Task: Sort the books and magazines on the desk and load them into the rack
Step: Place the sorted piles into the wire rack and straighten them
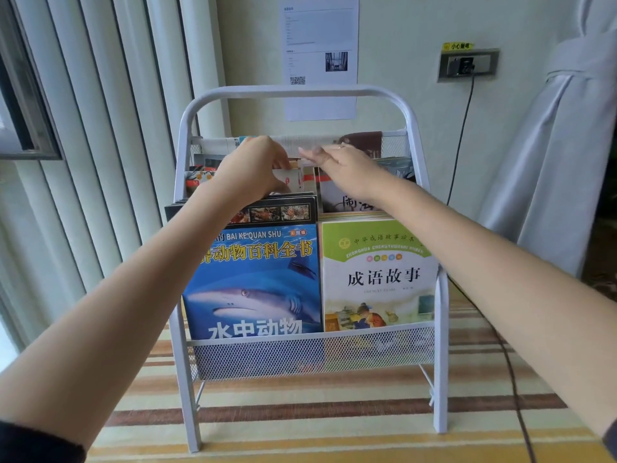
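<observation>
Right now both bare arms reach forward over a white metal magazine rack [414, 128] with mesh pockets, which stands on a desk surface covered in a striped yellow, cream and brown cloth [317, 419]. The left hand [253, 165] is up at the middle tier, its fingers curled over the top edge of a thin booklet with a white and red cover [295, 178], thumb below and fingers above, so it pinches that booklet. The right hand [337, 162] lies just beside it, fingers straight and together, pointing left and resting flat along the tops of the books in the same tier; it grips nothing.

The front, lowest pocket holds two upright books side by side and touching: a blue book with a shark on its cover [253, 282] on the left, and a green and white storybook with black characters [377, 272] on the right. Behind the shark book stands a dark-covered magazine with small photographs along its top [280, 210]. The rear tier holds more magazines, partly hidden by the hands.

On the pale wall behind hangs a white printed sheet of paper [320, 38]. A grey wall socket [469, 65] has a black cable [464, 128] running down from it.
</observation>
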A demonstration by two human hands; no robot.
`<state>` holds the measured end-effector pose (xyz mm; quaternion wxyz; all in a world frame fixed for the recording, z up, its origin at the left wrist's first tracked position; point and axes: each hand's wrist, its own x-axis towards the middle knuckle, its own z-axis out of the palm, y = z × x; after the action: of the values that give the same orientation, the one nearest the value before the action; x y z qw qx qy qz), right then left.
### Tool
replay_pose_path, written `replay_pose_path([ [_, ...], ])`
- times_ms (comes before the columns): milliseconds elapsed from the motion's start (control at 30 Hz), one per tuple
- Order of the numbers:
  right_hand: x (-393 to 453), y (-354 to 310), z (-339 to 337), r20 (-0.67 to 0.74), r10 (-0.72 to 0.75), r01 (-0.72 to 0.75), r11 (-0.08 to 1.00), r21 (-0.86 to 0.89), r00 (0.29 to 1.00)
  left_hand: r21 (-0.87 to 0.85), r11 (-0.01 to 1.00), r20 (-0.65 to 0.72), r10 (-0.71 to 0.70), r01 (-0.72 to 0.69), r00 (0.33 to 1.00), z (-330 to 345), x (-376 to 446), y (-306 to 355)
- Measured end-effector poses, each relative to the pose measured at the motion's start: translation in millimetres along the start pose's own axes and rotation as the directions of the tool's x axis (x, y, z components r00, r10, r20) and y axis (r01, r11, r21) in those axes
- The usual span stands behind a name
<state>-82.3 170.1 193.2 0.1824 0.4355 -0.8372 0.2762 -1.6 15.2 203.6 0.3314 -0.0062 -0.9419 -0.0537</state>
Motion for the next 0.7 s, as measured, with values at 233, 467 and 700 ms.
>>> replay_pose_path([
  [233,-16.8,18.8,-25.4,-0.131,0.054,-0.077,0.981,-0.178,0.99,-0.01,0.992,-0.003,0.128,-0.128,0.992,0.0,2.0,2.3],
  [467,-30.8,28.2,-38.0,-0.079,0.039,-0.045,0.996,-0.075,0.996,-0.017,0.981,-0.02,0.194,-0.194,0.981,5.2,15.1,13.4],
  [700,-48.6,42.8,-46.0,-0.113,0.013,-0.05,0.941,-0.336,0.994,-0.026,0.993,0.358,0.117,-0.116,0.926,-24.3,35.8,19.7],
])
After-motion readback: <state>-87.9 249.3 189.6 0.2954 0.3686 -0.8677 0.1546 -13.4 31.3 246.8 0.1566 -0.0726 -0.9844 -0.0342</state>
